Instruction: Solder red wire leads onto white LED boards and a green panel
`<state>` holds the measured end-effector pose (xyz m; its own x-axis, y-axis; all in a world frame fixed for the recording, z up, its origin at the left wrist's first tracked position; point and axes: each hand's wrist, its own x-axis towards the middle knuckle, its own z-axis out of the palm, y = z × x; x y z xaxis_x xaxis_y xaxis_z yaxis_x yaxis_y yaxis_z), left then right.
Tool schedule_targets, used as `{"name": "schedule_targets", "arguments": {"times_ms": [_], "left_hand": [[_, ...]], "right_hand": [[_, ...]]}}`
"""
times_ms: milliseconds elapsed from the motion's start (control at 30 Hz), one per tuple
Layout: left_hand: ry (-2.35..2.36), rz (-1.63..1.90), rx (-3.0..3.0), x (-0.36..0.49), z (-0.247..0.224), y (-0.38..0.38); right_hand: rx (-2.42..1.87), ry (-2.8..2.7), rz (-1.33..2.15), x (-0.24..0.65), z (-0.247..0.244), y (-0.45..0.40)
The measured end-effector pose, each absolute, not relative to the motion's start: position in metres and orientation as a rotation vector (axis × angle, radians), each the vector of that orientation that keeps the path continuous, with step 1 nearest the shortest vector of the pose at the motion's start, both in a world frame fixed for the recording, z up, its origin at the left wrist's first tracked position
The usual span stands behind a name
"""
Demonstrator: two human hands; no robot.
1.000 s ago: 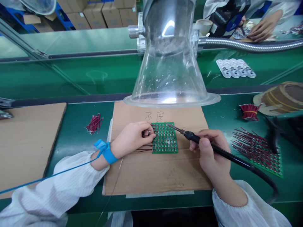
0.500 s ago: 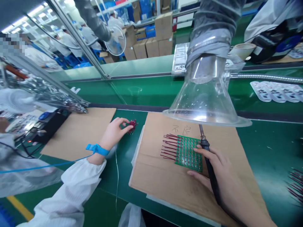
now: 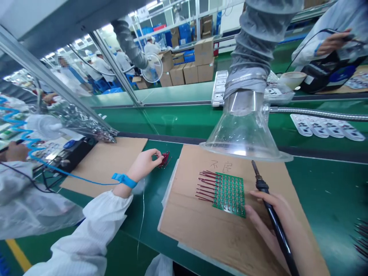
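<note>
My left hand [image 3: 148, 163], with a blue wrist strap [image 3: 125, 180], pinches at a small pile of short dark red wires [image 3: 166, 159] on the green bench; exactly how many wires are between the fingertips is hidden. In my right hand [image 3: 276, 214] is a black soldering iron [image 3: 271, 207], its tip pointing up and away beneath the clear fume hood. Left of that hand, a green circuit board [image 3: 230, 193] lies on a cardboard sheet [image 3: 186, 214]. Several dark red wires [image 3: 205, 186] stick out from the board's left edge.
The clear fume hood [image 3: 244, 134] hangs low over the cardboard's far end. A thin pale strand [image 3: 143, 214] runs down the bench near my left wrist. More red wires [image 3: 360, 237] lie at the far right. Co-workers sit at the left and across the bench.
My left thumb and finger have closed together at the wire pile. My right hand has drawn back to the right, off the board, with the soldering iron. The view has shifted slightly.
</note>
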<state>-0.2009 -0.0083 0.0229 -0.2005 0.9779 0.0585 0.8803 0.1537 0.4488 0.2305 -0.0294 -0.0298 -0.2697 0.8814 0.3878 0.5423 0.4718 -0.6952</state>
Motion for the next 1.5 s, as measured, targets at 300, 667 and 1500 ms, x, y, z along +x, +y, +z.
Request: {"name": "schedule_targets", "arguments": {"times_ms": [300, 667, 1500], "left_hand": [[1.547, 0.712, 1.580, -0.135, 0.031, -0.003], [1.183, 0.370, 2.001, -0.049, 0.006, 0.010], [1.251, 0.368, 2.061, -0.047, 0.003, 0.003]], "right_hand": [[-1.190, -1.870, 0.576, 0.228, -0.030, -0.029], [-1.219, -1.455, 0.850, 0.234, -0.028, -0.054], [-1.178, -1.682, 0.839, 0.240, -0.019, -0.054]]}}
